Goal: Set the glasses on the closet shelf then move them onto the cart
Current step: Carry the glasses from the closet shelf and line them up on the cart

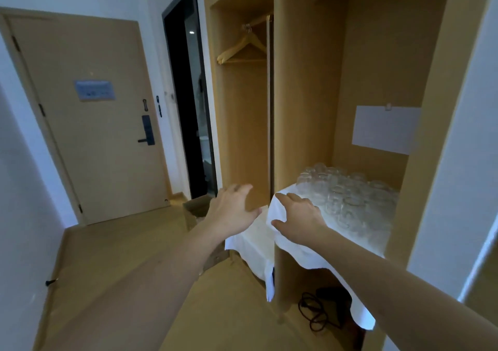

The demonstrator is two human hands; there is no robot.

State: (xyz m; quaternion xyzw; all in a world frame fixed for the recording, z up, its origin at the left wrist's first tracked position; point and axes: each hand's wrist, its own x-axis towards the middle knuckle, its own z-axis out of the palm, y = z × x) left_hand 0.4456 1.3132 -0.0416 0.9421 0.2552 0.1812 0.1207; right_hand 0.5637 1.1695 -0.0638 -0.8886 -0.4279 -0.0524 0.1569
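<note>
Pale wood closet [304, 86] compartments fill the wall ahead of you, and the shelf on the right is draped in a white cloth [307, 251] whose edge hangs loose over the front. The glasses [350, 191] stand packed together on that cloth, just beyond your right fingers and toward the back of the shelf.

Your right hand [299, 213] lies spread on the cloth's near corner, fingers [283, 197] straight and holding nothing. Your left hand [234, 210] hovers to its left, in front of the other compartment, fingers splayed and likewise empty.

The risk from here is the cloth. If your right hand drags or bunches it, the whole cluster rides along, and glasses so tightly crowded could knock, tip or slide off the front edge. Reaching in for a back glass over the front ones invites the same trouble (lift from the near row first).

No cart is plainly in view; the white-covered thing [250, 240] below your left fingers may be it, but your forearm covers much of it. The glasses blur into each other, so their number can't be counted. Dark cables [312, 310] lie on the floor under the shelf.
</note>
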